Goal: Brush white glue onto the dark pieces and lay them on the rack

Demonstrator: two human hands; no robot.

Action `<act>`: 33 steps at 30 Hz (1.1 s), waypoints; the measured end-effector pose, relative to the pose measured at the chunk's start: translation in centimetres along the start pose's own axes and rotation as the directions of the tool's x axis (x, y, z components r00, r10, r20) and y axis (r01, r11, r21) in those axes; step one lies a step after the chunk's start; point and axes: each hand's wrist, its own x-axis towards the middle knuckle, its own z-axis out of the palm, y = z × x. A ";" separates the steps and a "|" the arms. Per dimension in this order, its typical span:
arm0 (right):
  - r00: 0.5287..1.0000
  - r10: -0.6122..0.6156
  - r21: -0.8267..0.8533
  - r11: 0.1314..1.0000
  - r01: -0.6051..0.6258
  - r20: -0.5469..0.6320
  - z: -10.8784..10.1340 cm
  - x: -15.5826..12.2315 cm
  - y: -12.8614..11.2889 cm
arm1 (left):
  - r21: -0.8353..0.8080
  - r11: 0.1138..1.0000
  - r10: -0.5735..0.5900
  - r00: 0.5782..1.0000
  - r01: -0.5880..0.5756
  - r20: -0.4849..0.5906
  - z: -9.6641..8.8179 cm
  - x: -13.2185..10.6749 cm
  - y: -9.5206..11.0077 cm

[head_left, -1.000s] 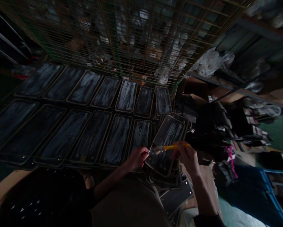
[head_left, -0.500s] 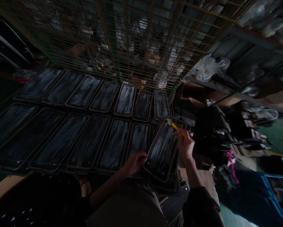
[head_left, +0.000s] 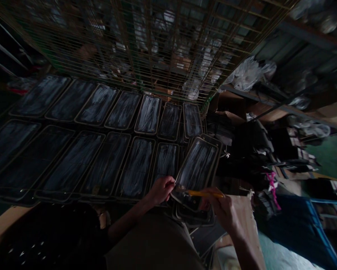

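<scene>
My right hand [head_left: 223, 206] is closed round the yellow handle of a brush [head_left: 202, 193]. Its bristles touch the near left part of a dark rectangular panel [head_left: 198, 165] with rounded corners and whitish streaks. At that panel's left edge, my left hand [head_left: 162, 190] pinches the rim near the corner. Beneath it lie more dark panels [head_left: 182, 215], stacked and slightly askew. Two rows of similar streaked panels [head_left: 137, 167] stretch away to the left.
A wire mesh cage [head_left: 157, 48] stands behind the panels, with clear plastic bags inside. Shelving with plastic bags [head_left: 247, 73] and cardboard boxes is at the right. Near the lower right are a blue cloth-like cover [head_left: 294, 221] and a pink tie [head_left: 273, 187].
My right hand has drawn the brush from the panel's far end down to its near left part. My left hand stays at the panel's left edge.
</scene>
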 end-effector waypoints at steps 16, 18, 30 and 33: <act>0.870 -0.336 -0.420 0.891 0.170 -0.361 -4.5 11.0 2.4 | 0.021 0.997 0.075 0.996 -0.074 -0.051 0.2 -0.3 -0.3; 0.881 -0.341 -0.469 0.868 0.161 -0.328 -5.0 11.3 3.3 | 0.030 0.996 0.087 0.992 -0.085 -0.093 0.4 -0.3 -0.4; 0.913 -0.314 -0.653 0.754 0.072 -0.262 -1.5 0.3 1.8 | -0.043 0.999 -0.038 0.991 0.033 -0.132 1.5 -1.2 0.6; 0.936 -0.263 -0.631 0.773 0.061 -0.233 0.7 -3.8 0.5 | -0.070 0.997 -0.027 0.989 0.017 -0.143 1.7 -1.1 0.5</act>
